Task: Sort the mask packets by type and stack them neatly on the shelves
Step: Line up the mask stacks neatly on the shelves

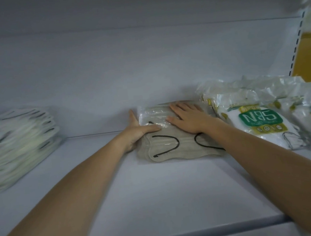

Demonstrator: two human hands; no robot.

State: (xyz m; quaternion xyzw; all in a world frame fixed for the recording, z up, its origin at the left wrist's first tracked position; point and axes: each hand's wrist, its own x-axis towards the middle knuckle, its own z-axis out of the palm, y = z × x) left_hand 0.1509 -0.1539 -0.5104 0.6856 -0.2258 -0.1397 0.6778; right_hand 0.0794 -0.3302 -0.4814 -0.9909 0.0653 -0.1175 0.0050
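Hands (136, 130) (188, 119) on grey packets (172, 148), N95s (261, 120) alongside

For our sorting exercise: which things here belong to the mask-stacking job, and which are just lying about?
Job: beige mask packets, N95 packets, white mask stack, shelf, left hand, right hand.
Lying about: cardboard box.

Mask packets along one shelf (156, 192)
Packet stack (19, 145) left, ear-loop mask packets (171, 146) centre, N95 packets (261, 122) right, cardboard box (308, 55) behind them.
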